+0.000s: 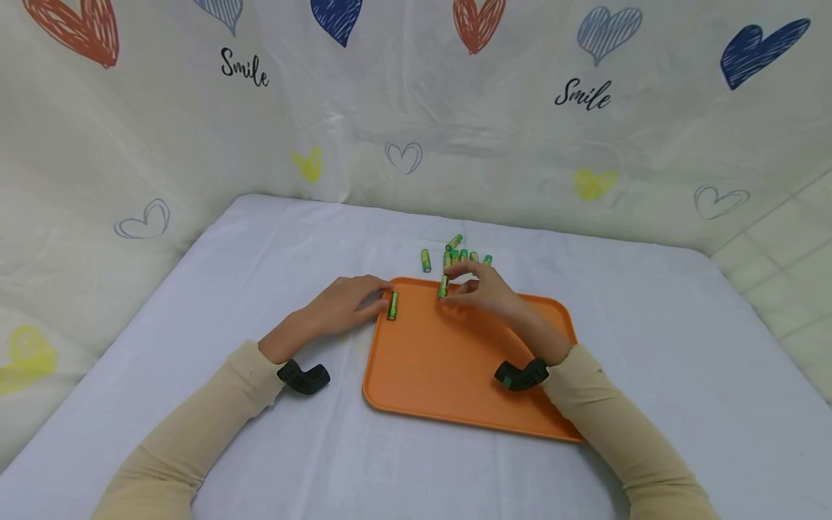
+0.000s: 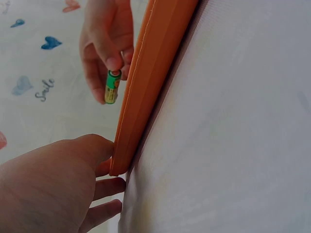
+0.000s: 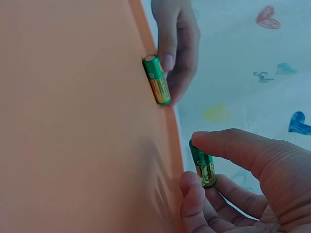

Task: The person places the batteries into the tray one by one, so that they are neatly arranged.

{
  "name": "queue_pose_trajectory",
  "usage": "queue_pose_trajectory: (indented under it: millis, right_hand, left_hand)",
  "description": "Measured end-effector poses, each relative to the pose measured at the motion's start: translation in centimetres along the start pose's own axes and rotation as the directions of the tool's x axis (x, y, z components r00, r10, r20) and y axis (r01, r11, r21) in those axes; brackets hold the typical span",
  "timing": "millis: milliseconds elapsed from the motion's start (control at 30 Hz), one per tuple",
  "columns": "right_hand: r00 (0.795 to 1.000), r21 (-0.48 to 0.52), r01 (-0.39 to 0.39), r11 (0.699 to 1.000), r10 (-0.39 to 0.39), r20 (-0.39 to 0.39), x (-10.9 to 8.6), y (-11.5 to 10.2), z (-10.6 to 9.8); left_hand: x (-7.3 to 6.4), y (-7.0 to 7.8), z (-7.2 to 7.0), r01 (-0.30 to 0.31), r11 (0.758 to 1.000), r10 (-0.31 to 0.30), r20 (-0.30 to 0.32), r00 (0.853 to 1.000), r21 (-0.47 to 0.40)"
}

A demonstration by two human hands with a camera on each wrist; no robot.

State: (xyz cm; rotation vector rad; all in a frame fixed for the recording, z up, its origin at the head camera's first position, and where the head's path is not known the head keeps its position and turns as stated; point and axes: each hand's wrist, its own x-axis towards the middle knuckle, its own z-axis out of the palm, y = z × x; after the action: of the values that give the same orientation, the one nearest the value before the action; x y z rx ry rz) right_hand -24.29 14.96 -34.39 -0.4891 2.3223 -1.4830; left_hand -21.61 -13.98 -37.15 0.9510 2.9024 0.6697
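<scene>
My right hand (image 1: pixel 477 292) pinches a small green and gold battery (image 1: pixel 443 287) by its ends, above the far rim of the orange tray (image 1: pixel 448 375). That battery (image 3: pixel 203 164) hangs between thumb and fingertips in the right wrist view. A second battery (image 1: pixel 393 305) lies inside the tray along its left rim. Beside it, my left hand (image 1: pixel 344 303) touches the tray's far left corner with fairly straight fingers. In the left wrist view, the left hand (image 2: pixel 53 187) has its thumb against the tray edge (image 2: pixel 146 92); some fingertips are hidden behind it.
Several loose batteries (image 1: pixel 455 256) lie in a group beyond the tray's far rim, partly behind the right hand. One battery (image 1: pixel 425 261) lies apart to their left. A white cloth (image 1: pixel 292 448) covers the table, with a heart-patterned sheet (image 1: pixel 416 108) behind.
</scene>
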Motion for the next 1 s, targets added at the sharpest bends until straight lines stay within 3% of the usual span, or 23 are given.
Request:
queue_pose_trajectory:
  millis: [267,600,1000]
  right_hand:
    - [0.999,0.016,-0.008,1.0,0.007,0.045,0.3,-0.2,1.6]
    - [0.995,-0.044,0.016,0.999,-0.011,0.103,0.9,-0.6,3.6]
    - [0.989,0.011,0.018,1.0,-0.02,0.149,1.3,-0.8,5.0]
  left_hand:
    - [0.0,0.1,-0.1,-0.01,1.0,0.01,-0.005,1.0,0.012]
    - [0.0,-0.2,0.0,-0.032,0.999,0.031,-0.023,0.999,-0.008]
    - [0.1,-0.2,0.0,-0.043,0.999,0.043,-0.018,0.999,-0.007]
